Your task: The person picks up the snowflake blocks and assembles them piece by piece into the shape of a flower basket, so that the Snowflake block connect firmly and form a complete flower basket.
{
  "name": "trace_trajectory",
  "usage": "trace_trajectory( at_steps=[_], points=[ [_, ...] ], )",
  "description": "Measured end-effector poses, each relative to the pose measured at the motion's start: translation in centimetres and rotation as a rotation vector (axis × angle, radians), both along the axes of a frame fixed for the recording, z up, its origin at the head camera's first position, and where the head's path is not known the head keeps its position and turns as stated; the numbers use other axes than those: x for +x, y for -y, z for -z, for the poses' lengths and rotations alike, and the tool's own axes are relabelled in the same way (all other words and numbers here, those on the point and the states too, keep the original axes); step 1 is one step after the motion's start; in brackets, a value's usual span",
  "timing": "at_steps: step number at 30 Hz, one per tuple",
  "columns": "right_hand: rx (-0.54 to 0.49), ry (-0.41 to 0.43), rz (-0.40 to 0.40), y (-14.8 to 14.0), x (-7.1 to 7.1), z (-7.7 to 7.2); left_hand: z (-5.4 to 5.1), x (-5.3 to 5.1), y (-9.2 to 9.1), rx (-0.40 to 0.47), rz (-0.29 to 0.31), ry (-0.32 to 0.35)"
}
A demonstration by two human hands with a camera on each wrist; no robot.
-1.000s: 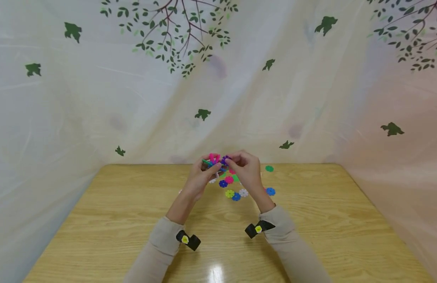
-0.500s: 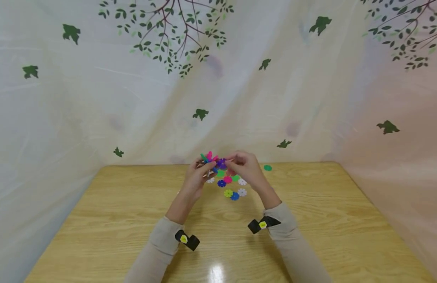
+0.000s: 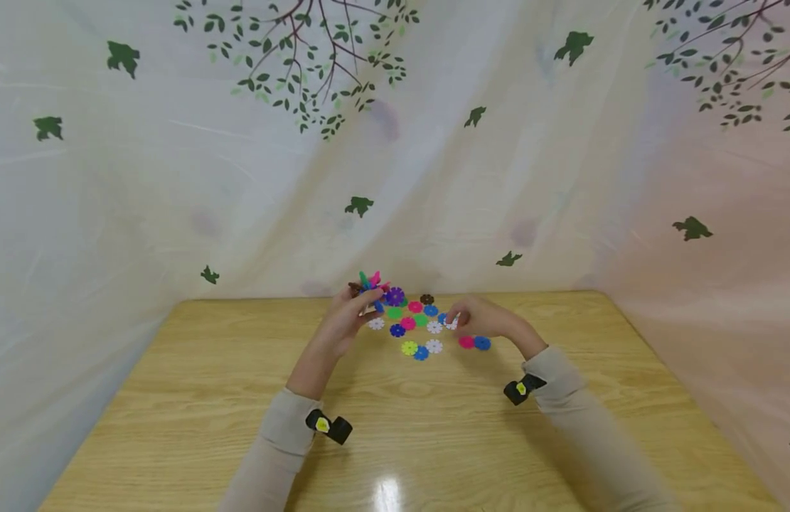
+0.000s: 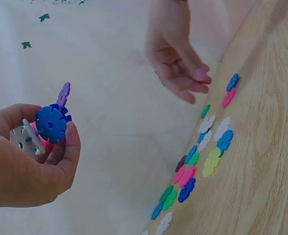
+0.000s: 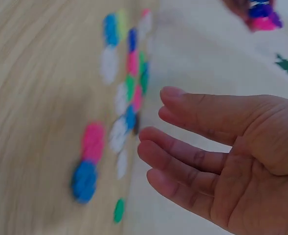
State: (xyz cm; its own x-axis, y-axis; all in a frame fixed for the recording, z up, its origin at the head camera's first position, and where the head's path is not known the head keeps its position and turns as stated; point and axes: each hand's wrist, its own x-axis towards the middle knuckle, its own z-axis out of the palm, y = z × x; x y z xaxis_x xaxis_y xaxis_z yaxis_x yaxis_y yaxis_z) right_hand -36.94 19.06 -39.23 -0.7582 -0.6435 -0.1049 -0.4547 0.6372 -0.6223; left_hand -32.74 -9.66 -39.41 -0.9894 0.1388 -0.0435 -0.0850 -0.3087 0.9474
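My left hand [image 3: 341, 316] grips a cluster of joined snowflake discs [image 4: 51, 126], raised above the table's far part. Blue, white, pink, green and purple discs show in it; the fingers hide part of it. A purple disc [image 3: 395, 296] sticks out on the cluster's right side. My right hand [image 3: 487, 318] hovers over the right part of the loose discs. In the right wrist view its fingers [image 5: 183, 147] are relaxed and apart, with nothing between them. Nearest below it in the head view lie a pink disc [image 3: 466, 343] and a blue disc [image 3: 482, 343].
Loose discs lie scattered on the wooden table [image 3: 395, 427], among them a yellow one [image 3: 409, 348], a dark blue one [image 3: 397, 330] and a brown one [image 3: 426, 299]. A pale curtain [image 3: 273, 178] with printed leaves hangs behind the table's far edge.
My right hand has let go of the purple disc, which stays on the cluster, and has moved right over the loose discs. The left hand keeps the cluster, shifted slightly left.
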Motion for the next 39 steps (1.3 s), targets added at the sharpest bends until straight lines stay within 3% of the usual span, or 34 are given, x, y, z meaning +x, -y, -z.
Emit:
trace_trajectory(
  at_steps=[4, 7, 12, 17, 20, 23, 30, 34, 39],
  points=[
    [0.156, -0.044, 0.075, -2.1, -0.4, 1.2, -0.2, 0.0, 0.1, 0.001, 0.011, 0.013],
    [0.215, -0.071, 0.108, -3.3, -0.6, 2.5, -0.3, 0.0, 0.1, -0.009, 0.014, 0.021],
    [0.177, -0.093, 0.143, -4.2, -0.6, 4.0, -0.4, -0.1, 0.1, -0.037, 0.037, 0.007],
    [0.135, -0.084, 0.134, -3.7, -0.5, 3.9, -0.4, -0.2, 0.2, -0.043, 0.054, -0.003],
    [0.044, -0.052, 0.117, -2.7, -0.4, 2.8, -0.5, -0.2, 0.1, -0.037, 0.055, -0.007],
    [-0.132, -0.047, 0.129, -0.9, 0.0, 1.0, -0.5, -0.2, 0.0, -0.022, 0.064, -0.019],
    [-0.553, -0.182, 0.188, 4.0, 1.8, -2.5, -0.3, -0.2, -0.7, -0.023, 0.101, -0.063],
    [-0.697, -0.181, 0.267, 6.2, 2.4, -2.8, -0.2, 0.0, -1.1, -0.047, 0.111, -0.078],
    [-0.74, -0.229, 0.324, 7.9, 2.8, -2.4, 0.1, 0.0, -1.3, -0.065, 0.111, -0.094]
  ],
)
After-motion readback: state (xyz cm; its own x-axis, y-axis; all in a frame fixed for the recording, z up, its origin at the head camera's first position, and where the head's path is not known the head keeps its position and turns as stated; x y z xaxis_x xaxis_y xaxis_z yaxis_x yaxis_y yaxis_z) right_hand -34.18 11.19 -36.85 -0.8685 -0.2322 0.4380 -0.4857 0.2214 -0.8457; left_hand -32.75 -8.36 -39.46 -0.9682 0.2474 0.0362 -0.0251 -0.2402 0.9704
